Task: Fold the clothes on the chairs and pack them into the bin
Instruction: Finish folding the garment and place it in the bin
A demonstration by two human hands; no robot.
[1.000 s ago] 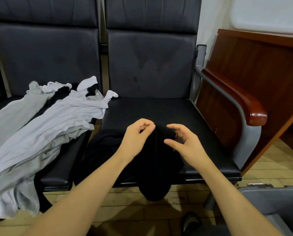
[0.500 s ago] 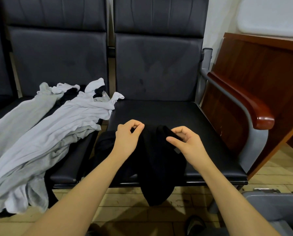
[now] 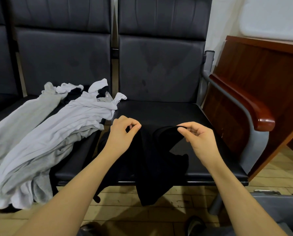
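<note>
Your hands have drawn apart over the last second, and the black garment [image 3: 152, 160] is opening out between them — that is the change that matters. Your left hand [image 3: 123, 133] pinches one edge of the cloth between thumb and fingertips; your right hand [image 3: 199, 138] pinches the other, with a fold of fabric stretched up to it. Below your hands the garment lies on the chair seat [image 3: 167, 113] and spills over its front edge toward the floor. The pile of light clothes [image 3: 45, 132] lies out past your left hand, untouched. A grey bin edge [image 3: 278, 203] shows just under your right forearm. My read is that you are spreading the first piece flat to fold it — packing is a long way off.
</note>
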